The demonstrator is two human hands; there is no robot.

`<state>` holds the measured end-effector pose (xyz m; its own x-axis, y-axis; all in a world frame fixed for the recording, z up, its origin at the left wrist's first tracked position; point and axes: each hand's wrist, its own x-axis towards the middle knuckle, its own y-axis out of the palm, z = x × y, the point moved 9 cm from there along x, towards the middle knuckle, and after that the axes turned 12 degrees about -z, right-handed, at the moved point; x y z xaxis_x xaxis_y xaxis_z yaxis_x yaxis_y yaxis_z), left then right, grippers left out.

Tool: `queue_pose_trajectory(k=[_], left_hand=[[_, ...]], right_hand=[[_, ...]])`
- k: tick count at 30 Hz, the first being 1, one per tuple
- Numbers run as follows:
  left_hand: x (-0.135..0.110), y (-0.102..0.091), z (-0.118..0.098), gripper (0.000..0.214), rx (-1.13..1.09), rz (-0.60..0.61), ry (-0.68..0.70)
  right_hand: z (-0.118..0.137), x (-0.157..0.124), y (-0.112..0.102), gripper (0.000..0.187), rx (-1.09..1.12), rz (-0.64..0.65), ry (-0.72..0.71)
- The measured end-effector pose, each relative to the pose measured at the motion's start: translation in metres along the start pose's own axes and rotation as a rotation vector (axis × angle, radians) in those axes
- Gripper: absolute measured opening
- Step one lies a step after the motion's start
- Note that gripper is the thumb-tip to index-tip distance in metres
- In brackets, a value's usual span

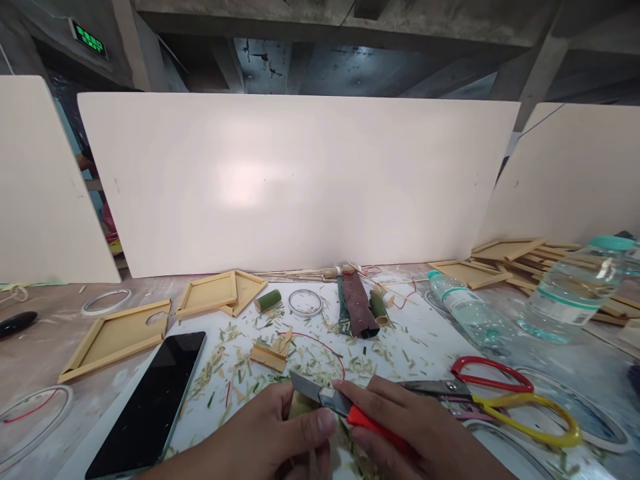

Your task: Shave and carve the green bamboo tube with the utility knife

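Note:
My right hand [395, 420] is wrapped around the red handle of a utility knife [333, 400]. The knife's blade points left and lies over a pale green-yellow bamboo piece [301, 404], pinched in my left hand [280, 427]. Much of that piece is hidden by my fingers. Green and straw-coloured shavings [210, 373] are scattered over the white board [400, 360] beneath. Beyond my hands lie small wooden strips [270, 355] and a red thread [325, 345]. Scissors [480, 390] with one red and one yellow handle rest just right of my right hand.
A black phone [150, 400] lies at left, near wooden frames [117, 333]. Green bamboo pieces [269, 301], a ring [305, 303] and a brown roll [359, 303] sit farther back. Plastic bottles [575, 293] and stacked frames [530, 257] stand right; a white panel [310, 187] rises behind.

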<state>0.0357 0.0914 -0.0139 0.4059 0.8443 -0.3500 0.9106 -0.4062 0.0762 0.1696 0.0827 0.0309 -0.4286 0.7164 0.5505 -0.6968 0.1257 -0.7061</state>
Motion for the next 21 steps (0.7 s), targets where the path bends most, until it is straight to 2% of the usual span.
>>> queue_pose_trajectory(k=[4, 7, 14, 21], left_hand=[[0.0, -0.001, 0.0, 0.07, 0.006, 0.03, 0.038], [0.0, -0.001, 0.004, 0.067, -0.008, 0.043, 0.012], [-0.002, -0.001, -0.003, 0.064, 0.046, -0.005, 0.049], [-0.002, -0.003, 0.0, 0.062, 0.027, -0.012, 0.047]], right_hand=[[-0.002, -0.002, 0.001, 0.037, -0.018, 0.012, -0.007], [-0.005, 0.0, -0.001, 0.037, -0.015, -0.007, 0.01], [-0.001, -0.001, 0.004, 0.035, -0.017, 0.022, -0.002], [0.0, -0.005, 0.012, 0.039, 0.017, 0.073, -0.027]])
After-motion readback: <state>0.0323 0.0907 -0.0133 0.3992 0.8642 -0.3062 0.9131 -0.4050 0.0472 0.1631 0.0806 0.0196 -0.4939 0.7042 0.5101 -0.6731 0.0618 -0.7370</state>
